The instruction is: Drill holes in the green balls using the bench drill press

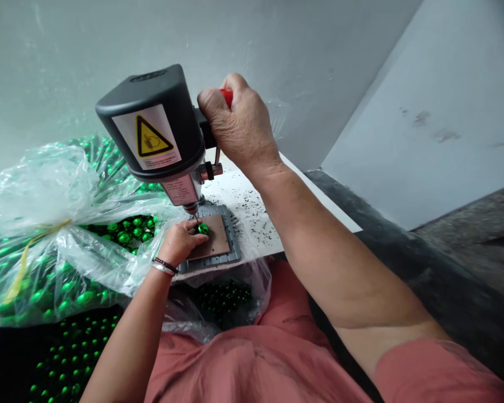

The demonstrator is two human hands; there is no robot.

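A small black drill press [151,120] with a yellow warning label stands on a white board. My right hand [239,120] is closed around its red lever handle [227,97]. Below the drill, my left hand [182,240] pinches a shiny green ball [203,229] between thumb and fingers. The ball sits on a brown wooden plate [216,238] on the grey machine base [234,246]. The drill bit [196,218] points down at the top of the ball; whether it has entered the ball I cannot tell.
Clear plastic bags [46,184] full of green balls lie to the left, one tied with a yellow strip. Dark shavings litter the white board [273,224]. Another bag of green balls [224,299] hangs below the board's front edge. Walls stand behind and right.
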